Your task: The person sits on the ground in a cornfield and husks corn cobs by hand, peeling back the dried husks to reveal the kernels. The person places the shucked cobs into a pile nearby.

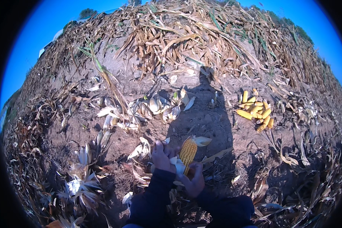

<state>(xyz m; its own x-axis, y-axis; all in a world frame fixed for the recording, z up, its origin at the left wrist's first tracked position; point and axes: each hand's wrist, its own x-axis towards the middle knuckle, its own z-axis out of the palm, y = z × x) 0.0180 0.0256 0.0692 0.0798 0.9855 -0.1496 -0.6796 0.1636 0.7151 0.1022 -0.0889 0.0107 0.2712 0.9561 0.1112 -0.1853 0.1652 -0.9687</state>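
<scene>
A yellow ear of corn [188, 152] is held between my hands, its kernels mostly bare. Pale husk [179, 164] hangs at its left side, and one dry husk leaf [202, 141] sticks out to the right at its upper end. My left hand [163, 158] grips the husk beside the ear, with some fingers hidden. Around the lower end of the ear close the fingers and thumb of my right hand [194, 178]. Loose husks [141, 149] lie on the soil just left of my left hand.
Husked corn cobs [256, 109] lie in a pile to the right. Ears still in pale husks [156, 105] are heaped ahead, beside a dry stalk [108, 77]. Cut stalks and leaves [182, 40] form a bank farther off. Husk litter [79, 182] covers the near left.
</scene>
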